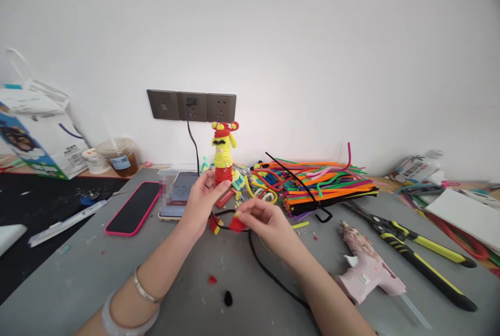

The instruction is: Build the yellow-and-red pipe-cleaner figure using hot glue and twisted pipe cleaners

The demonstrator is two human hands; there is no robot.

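My left hand [203, 198] is closed around the red base of a yellow and red pipe-cleaner figure [223, 151], which stands upright on the grey table [97, 273]. My right hand [265, 224] pinches a small red fuzzy piece [237, 224] just in front of the figure, next to a red and yellow bit [214, 225]. A black cord [269, 271] runs under my right wrist.
A pile of coloured pipe cleaners [324, 182] lies at the right of the figure. A pink glue gun [367, 268] and yellow-handled pliers [417, 252] lie at the right. Two phones [135, 208] lie at the left, under wall sockets [191, 106]. A cup [117, 156] and box [35, 138] stand far left.
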